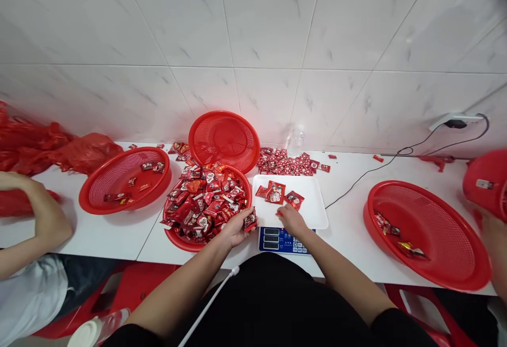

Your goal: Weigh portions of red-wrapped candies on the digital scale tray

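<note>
My left hand (236, 229) is closed around a small dark red candy packet (250, 221), beside the heaped basket's right rim. Over the front of the white weighing tray (312, 214), my right hand (292, 221) has its fingers pinched together at a small red wrapped piece (280, 212). Its fingertips partly hide that piece. Farther back on the tray lie a red packet (275, 192) with a printed figure and another red packet (294, 199). The blue scale panel (283, 240) shows below the tray. Left of my left hand, wrapped candies (206, 199) fill a red basket (180, 242).
An upright red basket (224, 138) leans behind the heap. Small red packets (283, 162) lie near a clear plastic container (296, 141). Red baskets stand left (89, 199) and right (455, 231). A black cable (356, 180) crosses the table. Co-workers' arms (43, 215) reach in at both sides.
</note>
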`<action>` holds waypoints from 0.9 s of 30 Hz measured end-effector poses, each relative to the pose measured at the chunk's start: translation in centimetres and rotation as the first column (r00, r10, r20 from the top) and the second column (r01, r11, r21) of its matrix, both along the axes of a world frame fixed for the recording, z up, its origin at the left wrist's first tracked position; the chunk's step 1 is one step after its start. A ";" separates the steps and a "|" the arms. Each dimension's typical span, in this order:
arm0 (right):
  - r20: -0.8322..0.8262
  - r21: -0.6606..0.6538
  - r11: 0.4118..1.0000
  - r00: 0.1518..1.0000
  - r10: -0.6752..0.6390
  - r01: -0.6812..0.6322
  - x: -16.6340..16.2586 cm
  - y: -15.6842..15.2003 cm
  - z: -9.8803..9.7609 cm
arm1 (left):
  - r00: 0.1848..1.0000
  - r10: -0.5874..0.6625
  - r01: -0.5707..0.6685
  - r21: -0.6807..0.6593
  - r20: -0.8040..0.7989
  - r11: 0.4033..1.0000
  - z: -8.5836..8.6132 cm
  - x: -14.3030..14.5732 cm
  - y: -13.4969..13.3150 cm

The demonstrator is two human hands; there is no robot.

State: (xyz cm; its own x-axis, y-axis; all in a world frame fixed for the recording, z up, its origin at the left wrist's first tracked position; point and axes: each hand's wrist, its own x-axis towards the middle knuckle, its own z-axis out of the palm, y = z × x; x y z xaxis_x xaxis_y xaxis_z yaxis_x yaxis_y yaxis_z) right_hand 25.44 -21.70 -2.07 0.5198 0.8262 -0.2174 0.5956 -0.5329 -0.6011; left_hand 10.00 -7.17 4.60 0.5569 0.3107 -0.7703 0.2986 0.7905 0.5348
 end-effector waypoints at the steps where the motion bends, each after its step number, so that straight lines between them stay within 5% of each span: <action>1: -0.095 0.033 0.995 0.992 -0.086 0.090 0.1 -0.2 0.1 | 1.000 0.008 -0.008 -0.005 0.003 1.000 0.1 0.1 -0.2; 3: -0.407 0.115 0.948 0.884 -0.228 0.298 0.0 -0.7 0.5 | 0.999 0.014 -0.017 0.069 0.042 0.997 0.2 0.7 -0.8; 6: -0.901 0.116 0.849 0.415 -0.128 0.516 -1.2 -1.2 2.0 | 0.991 -0.059 0.008 0.387 0.119 0.922 0.6 2.1 -2.8; 7: -0.969 0.096 0.838 0.243 -0.045 0.537 -1.8 -1.2 2.6 | 0.984 -0.129 0.041 0.538 0.126 0.842 0.8 2.6 -3.6; 9: -0.997 0.071 0.840 0.014 0.075 0.538 -3.0 -1.2 3.6 | 0.939 -0.337 0.151 0.809 0.062 0.568 1.4 3.5 -5.2; 12: -0.989 0.065 0.829 -0.076 0.128 0.556 -3.9 -1.3 4.5 | 0.772 -0.611 0.289 0.953 -0.173 0.096 2.0 4.2 -7.0; 13: -0.987 0.067 0.817 -0.079 0.137 0.572 -3.9 -1.5 4.6 | 0.717 -0.658 0.299 0.954 -0.228 -0.005 2.1 4.3 -7.4; 15: -0.983 0.057 0.787 -0.105 0.154 0.615 -3.6 -2.0 4.7 | 0.655 -0.710 0.281 0.956 -0.257 -0.087 2.0 4.4 -7.7; 18: -0.967 -0.009 0.728 -0.192 0.168 0.685 -3.2 -2.7 4.7 | 0.670 -0.727 0.236 0.972 -0.151 0.017 1.6 4.9 -7.6; 24: -0.939 -0.184 0.621 -0.322 0.117 0.762 -2.8 -2.3 3.7 | 0.852 -0.506 0.211 0.799 0.131 0.562 1.0 6.7 -6.8; 27: -0.904 -0.273 0.605 -0.415 0.105 0.748 -2.0 -1.8 2.6 | 0.932 -0.273 0.042 0.679 0.238 0.733 1.0 7.6 -5.6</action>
State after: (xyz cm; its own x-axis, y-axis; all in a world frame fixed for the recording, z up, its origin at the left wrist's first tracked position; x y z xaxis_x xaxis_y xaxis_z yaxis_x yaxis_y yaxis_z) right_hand 23.46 -23.47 0.49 0.2897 0.7257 -0.6240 -0.9571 0.2150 -0.1944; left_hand 17.60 -12.79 5.63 0.8093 0.5551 -0.1920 0.1191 0.1650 0.9791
